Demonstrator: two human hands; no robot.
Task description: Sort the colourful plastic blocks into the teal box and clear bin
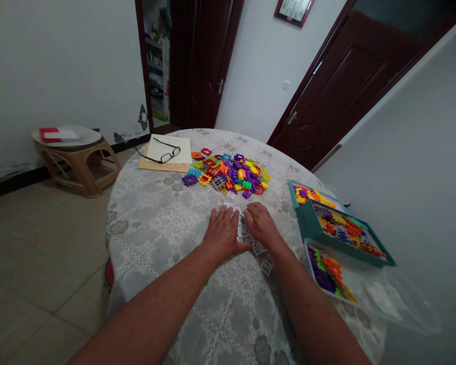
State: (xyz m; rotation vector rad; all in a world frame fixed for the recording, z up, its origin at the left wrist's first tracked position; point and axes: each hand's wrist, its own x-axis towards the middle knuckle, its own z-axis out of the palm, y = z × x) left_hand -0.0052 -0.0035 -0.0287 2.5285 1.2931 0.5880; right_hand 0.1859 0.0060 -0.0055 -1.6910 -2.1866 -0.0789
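Observation:
My left hand (224, 232) lies flat on the patterned tablecloth (155, 218), fingers slightly apart and pointing away from me. Close to its right, my right hand (260, 223) rests with its fingers curled toward the cloth; anything under its fingertips is hidden. White lattice shapes (257, 247) show between and below the hands, and they may be part of the cloth's print. Beyond my fingertips sits a heap of colourful plastic pieces (237, 172), mostly purple, yellow, orange and red, with gear-like and block shapes.
Black glasses (166, 156) lie on papers (180, 144) at the back left. On the right stand a green box (309, 223) and a clear plastic tub (307, 251), both holding colourful pieces. A stool (84, 170) stands left of the table.

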